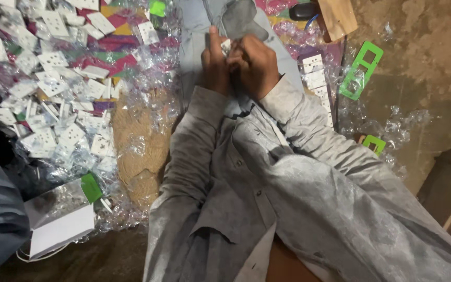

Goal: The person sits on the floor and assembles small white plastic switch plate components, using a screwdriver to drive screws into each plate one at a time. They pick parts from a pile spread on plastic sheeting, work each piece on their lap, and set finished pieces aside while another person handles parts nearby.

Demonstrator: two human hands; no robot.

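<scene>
Head view: left hand [214, 65] and right hand [254, 62] together, clamped on small white part [226, 46]; best held steady, close over lap; loose socket plates [53, 86] nearby.

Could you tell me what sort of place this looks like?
Probably an informal floor workshop for hand assembly: a heap of white socket plates in clear wrappers, green plastic frames on bare ground, both hands working a small part.

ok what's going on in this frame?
A person in a grey shirt, seated on the floor, holds a small white part between both hands, left hand and right hand pressed close over the lap. A heap of white socket plates in clear plastic wrap lies on the left side, a green frame on the right.
</scene>
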